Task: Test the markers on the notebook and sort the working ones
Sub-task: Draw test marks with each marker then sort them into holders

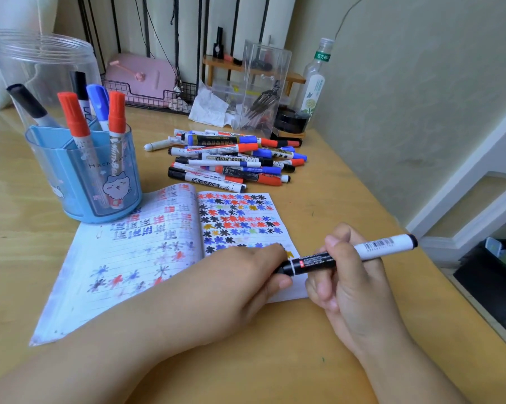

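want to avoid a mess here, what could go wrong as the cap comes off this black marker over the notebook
1. The left hand pinches the cap end while the right hand grips the black marker barrel; a sudden release might jerk the tip across the notebook or the fingers.
2. The left hand lies on the page's inked marks, which could smear if wet.
3. The marker pile is loosely stacked, so a knock could roll some off the table.

A clear jar point(42, 59) is set at the desk's point(318, 330) left rear. A glass bottle point(315, 83), acrylic box point(264, 83), crumpled tissue point(209, 107) and wire basket point(146, 96) are ranged behind.
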`<act>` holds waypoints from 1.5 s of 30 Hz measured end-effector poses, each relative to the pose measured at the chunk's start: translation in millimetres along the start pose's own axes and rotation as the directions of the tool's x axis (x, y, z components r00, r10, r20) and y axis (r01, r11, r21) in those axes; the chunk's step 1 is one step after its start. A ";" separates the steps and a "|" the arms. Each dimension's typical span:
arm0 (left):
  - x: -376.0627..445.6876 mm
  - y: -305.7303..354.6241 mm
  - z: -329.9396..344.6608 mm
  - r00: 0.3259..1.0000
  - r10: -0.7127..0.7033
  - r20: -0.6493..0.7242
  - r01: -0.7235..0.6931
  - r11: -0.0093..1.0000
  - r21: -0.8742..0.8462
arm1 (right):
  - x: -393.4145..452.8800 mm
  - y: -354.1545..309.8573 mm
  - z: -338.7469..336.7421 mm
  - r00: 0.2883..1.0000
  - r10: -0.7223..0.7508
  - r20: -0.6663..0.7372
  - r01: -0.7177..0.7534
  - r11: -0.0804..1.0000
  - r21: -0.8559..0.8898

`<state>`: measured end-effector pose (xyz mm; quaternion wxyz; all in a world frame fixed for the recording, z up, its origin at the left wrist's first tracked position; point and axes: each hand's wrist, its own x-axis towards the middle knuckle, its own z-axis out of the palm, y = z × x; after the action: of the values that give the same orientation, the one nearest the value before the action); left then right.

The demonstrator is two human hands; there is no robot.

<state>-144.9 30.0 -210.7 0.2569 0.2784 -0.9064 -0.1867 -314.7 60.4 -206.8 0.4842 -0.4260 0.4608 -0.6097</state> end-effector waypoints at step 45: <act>30.1 247.9 274.1 0.807 0.528 0.265 -0.543 0.839 -0.020 | -361.7 23.7 -331.7 0.836 -0.028 -0.547 -0.533 0.188 -0.825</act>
<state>-423.9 257.7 -299.2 0.1700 -0.0083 -0.9786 -0.1156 -569.6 463.0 -326.8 0.0942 -0.3920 0.8971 -0.1805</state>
